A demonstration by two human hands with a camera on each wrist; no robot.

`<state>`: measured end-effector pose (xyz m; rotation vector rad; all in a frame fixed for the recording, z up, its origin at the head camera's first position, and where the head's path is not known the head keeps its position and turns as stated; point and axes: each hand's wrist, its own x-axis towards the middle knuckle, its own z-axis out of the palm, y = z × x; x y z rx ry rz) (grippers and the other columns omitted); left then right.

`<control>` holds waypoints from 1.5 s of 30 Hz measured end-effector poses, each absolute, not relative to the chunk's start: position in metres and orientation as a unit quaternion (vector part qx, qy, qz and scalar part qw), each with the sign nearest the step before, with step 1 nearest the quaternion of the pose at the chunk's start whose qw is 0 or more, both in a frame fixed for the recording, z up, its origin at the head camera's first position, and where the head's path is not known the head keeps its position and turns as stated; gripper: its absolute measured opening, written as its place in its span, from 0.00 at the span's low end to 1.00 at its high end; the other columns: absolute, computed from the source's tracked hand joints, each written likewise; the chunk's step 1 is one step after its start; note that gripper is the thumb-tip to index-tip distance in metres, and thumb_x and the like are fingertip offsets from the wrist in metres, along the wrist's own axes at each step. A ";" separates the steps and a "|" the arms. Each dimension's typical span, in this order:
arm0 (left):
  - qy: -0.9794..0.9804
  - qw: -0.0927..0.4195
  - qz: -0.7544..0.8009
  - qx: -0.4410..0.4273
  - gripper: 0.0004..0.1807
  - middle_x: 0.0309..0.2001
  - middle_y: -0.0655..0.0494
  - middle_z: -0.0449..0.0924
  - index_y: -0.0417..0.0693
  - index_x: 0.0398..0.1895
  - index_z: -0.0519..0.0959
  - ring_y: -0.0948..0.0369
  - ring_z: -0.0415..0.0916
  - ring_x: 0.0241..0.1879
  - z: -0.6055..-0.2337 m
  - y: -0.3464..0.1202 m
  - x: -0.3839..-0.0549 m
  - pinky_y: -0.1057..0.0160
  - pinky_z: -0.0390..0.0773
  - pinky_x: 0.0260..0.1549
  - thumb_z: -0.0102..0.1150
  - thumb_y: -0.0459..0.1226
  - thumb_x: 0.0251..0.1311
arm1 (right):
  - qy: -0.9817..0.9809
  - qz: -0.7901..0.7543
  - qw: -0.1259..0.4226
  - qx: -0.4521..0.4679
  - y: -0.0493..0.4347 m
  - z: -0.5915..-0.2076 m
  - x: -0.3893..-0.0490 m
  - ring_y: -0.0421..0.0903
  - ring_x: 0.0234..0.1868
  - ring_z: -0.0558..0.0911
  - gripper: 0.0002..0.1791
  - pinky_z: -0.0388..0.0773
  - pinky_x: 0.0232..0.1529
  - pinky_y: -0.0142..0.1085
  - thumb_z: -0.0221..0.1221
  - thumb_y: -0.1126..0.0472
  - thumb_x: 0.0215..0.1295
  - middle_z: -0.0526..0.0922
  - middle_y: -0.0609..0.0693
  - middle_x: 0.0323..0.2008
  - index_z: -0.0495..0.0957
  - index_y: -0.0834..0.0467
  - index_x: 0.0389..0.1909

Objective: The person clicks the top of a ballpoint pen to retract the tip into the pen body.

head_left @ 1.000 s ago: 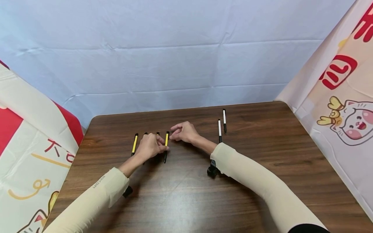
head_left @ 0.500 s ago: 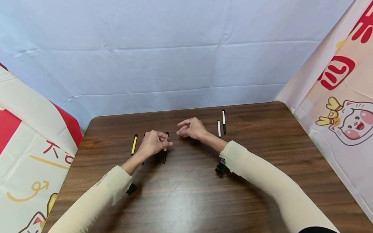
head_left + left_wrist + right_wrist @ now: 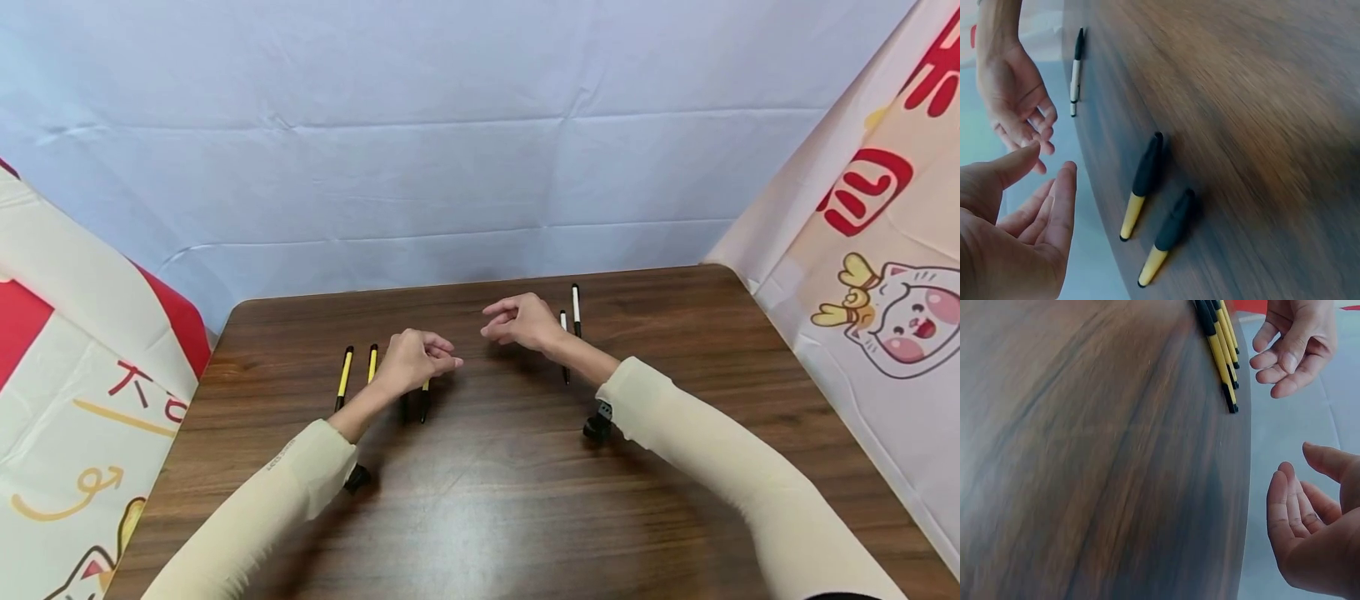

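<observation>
My left hand (image 3: 415, 360) hovers above a row of yellow-and-black pens, holding nothing. Its thumb and fingers are extended and apart. Two of those pens, the leftmost yellow pen (image 3: 344, 377) and the yellow pen beside it (image 3: 372, 364), show left of the hand; the others are partly hidden beneath it. In the left wrist view, two yellow pens (image 3: 1141, 187) lie side by side. Further right, my right hand (image 3: 522, 321) is also empty, its fingers relaxed. Near its wrist lie a white-and-black pen (image 3: 576, 307) and a second white pen (image 3: 566, 373), partly covered by the forearm.
The pens lie on a brown wood-grain table (image 3: 480, 500) with rounded far corners. A pale cloth (image 3: 450, 150) hangs behind its back edge. Printed cloths with cartoon figures flank both sides, the right printed cloth (image 3: 885, 292) and the left printed cloth (image 3: 90, 417).
Both hands have shifted to the right, the right hand also a little further back. The left hand has moved off the rightmost yellow pen's side and across it, uncovering the second pen from the left.
</observation>
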<state>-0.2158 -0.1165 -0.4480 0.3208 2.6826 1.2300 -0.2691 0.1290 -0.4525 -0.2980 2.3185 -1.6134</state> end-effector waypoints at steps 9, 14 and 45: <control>0.861 0.114 0.487 0.097 0.19 0.40 0.51 0.92 0.39 0.52 0.88 0.50 0.91 0.40 -0.448 -0.098 -0.217 0.53 0.90 0.37 0.77 0.41 0.64 | 0.818 -0.550 0.141 -0.094 0.157 -0.449 -0.273 0.66 0.49 0.89 0.26 0.89 0.51 0.52 0.73 0.65 0.66 0.91 0.59 0.39 0.81 0.70 0.62; 0.830 0.131 0.535 0.088 0.21 0.42 0.49 0.92 0.37 0.54 0.87 0.47 0.90 0.44 -0.451 -0.087 -0.219 0.46 0.89 0.46 0.77 0.40 0.63 | 0.824 -0.542 0.140 -0.086 0.172 -0.447 -0.276 0.66 0.50 0.88 0.27 0.88 0.52 0.53 0.73 0.65 0.66 0.91 0.58 0.40 0.80 0.71 0.63; 0.722 0.196 0.661 0.060 0.26 0.53 0.40 0.88 0.29 0.63 0.79 0.55 0.88 0.50 -0.465 -0.014 -0.232 0.48 0.85 0.59 0.74 0.32 0.65 | 0.861 -0.497 0.101 -0.027 0.252 -0.458 -0.291 0.59 0.47 0.90 0.24 0.90 0.49 0.45 0.70 0.65 0.70 0.89 0.60 0.43 0.80 0.70 0.63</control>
